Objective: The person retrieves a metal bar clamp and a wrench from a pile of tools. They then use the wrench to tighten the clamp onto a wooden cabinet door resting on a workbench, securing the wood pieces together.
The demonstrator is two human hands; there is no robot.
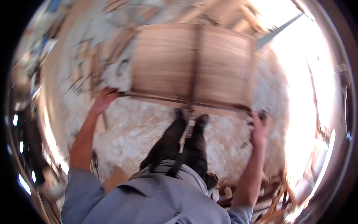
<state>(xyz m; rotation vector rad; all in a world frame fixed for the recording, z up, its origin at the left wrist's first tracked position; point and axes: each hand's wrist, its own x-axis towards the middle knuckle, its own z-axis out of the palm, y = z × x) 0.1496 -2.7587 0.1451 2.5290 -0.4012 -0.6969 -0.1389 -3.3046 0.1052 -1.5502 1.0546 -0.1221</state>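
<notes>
A wooden panel [164,61] lies in front of my feet, framed along its edges. Across its near edge runs a long dark bar clamp [164,98]. My left hand [105,99] is closed round the clamp's left end, just beyond the panel's corner. At the opposite end, my right hand [260,126] grips the clamp's dark end piece, its fingers partly blurred. A second bar clamp [195,63] crosses the panel from far to near at its middle, and its near end reaches toward my legs. Motion blur hides the clamps' finer parts.
Several clamps [79,76] and wood strips lie on the floor at the left. Boards [220,13] are stacked beyond the panel. Wood offcuts [268,194] pile up at the lower right. My feet [201,120] stand close to the panel's near edge. Bright light washes out the right side.
</notes>
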